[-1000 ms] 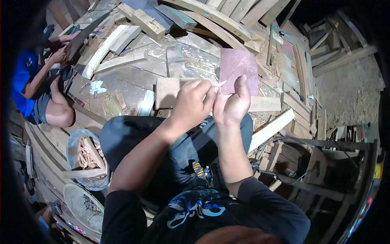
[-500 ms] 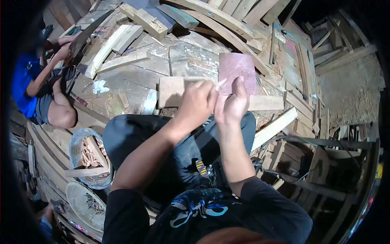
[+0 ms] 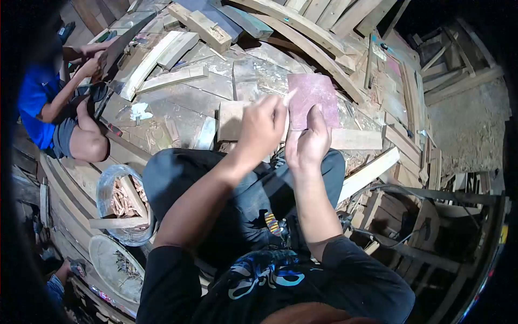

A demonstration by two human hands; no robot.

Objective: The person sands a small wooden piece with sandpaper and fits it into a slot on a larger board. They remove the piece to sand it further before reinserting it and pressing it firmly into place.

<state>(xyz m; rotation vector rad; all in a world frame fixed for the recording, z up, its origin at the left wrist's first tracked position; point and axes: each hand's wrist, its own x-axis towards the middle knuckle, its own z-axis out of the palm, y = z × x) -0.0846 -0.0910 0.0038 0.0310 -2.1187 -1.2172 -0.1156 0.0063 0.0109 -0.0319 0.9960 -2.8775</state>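
Note:
My right hand (image 3: 309,146) is palm up, its thumb pressed over the lower edge of a pinkish sheet of sandpaper (image 3: 317,93). My left hand (image 3: 261,125), slightly smeared by motion, is closed beside it, gripping a small pale wooden piece (image 3: 290,98). The tip of that piece sticks out of the fingers and overlaps the sandpaper's left edge. Behind my left hand, a thick wooden block (image 3: 229,121) lies on the floor in front of my crossed legs.
At my left stand a tub (image 3: 102,194) of small wooden pieces and a second basin (image 3: 100,259). A person in a blue shirt (image 3: 33,110) sits at the far left, hands on a long saw-like blade. Planks (image 3: 299,27) and beams lie ahead; a light-coloured board (image 3: 372,174) slants at right.
My left hand has shifted slightly along the sandpaper's left edge, with the wooden piece in its fingers. The whole view has moved a little to the right.

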